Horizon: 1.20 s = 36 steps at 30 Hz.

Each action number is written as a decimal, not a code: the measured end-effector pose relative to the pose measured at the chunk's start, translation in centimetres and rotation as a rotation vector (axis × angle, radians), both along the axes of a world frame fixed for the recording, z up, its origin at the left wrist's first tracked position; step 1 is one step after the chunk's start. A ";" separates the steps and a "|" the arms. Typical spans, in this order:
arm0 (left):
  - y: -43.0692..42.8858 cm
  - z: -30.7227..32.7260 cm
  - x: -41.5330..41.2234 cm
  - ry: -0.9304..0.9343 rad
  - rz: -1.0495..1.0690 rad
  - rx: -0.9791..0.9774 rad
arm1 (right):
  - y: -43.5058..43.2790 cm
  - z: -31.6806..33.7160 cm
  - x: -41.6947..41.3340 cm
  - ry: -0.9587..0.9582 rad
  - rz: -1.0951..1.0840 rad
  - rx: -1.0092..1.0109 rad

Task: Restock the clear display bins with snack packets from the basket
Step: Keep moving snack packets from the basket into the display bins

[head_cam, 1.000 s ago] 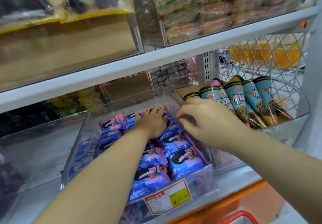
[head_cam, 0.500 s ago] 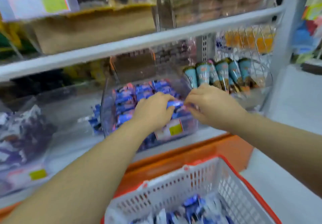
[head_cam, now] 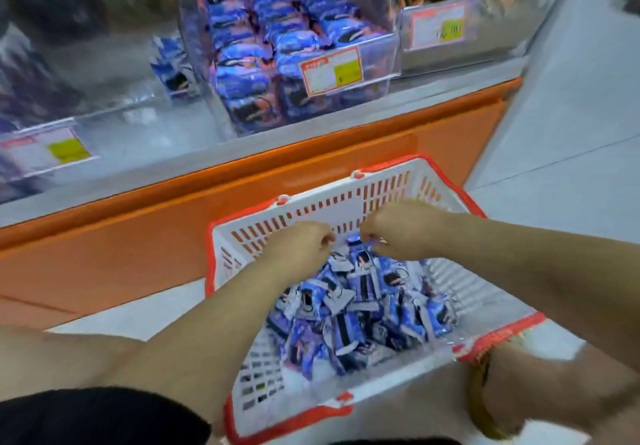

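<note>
The snack packets [head_cam: 349, 309] lie in a loose heap on the floor of the basket [head_cam: 322, 202], blue and white wrappers tumbled over one another at all angles, most of them toward the far and middle part. I judge them light and soft: thin, glossy film with air and a brittle biscuit inside, so they will slip against each other and crush if I squeeze the middle. The place to take hold is the flat crimped seal at an end, or flat across the broad faces when I gather several at once. My right hand [head_cam: 405, 230] is above the heap near the basket's far wall, fingers curled down and pinching the upper end of the top packet [head_cam: 362, 249], which stands up out of the pile. My left hand [head_cam: 298, 250] is just beside it, fingers clenched under, but the blur keeps me from telling whether it has anything in it. The basket sits on the floor [head_cam: 571, 133] against the orange base [head_cam: 138, 237] of the shelf [head_cam: 173, 157]. Up on that shelf the clear display bin [head_cam: 389, 53] already holds rows of the same blue packets behind its price label [head_cam: 332, 70], with room left toward the top.
</note>
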<state>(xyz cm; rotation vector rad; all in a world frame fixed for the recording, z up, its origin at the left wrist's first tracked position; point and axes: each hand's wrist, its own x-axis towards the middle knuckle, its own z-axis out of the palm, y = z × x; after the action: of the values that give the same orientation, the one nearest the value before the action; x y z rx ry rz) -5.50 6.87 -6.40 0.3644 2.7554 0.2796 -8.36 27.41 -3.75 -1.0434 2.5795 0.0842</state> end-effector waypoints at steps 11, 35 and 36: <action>-3.1 -11.3 3.9 -0.247 -0.408 -0.335 | -1.5 -11.7 1.9 -0.293 0.067 0.240; 0.2 -16.2 2.7 -0.095 -0.177 -0.358 | -3.5 -15.6 3.4 -0.764 -0.435 -0.145; 0.3 -16.1 2.6 -0.089 -0.182 -0.356 | -3.7 -15.6 3.2 -0.783 -0.480 -0.184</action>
<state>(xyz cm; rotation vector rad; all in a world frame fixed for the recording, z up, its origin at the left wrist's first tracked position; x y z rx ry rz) -2.85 7.12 -22.47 0.4879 2.5929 -0.2324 -5.20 23.74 -19.37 -0.3542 2.0387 -0.5732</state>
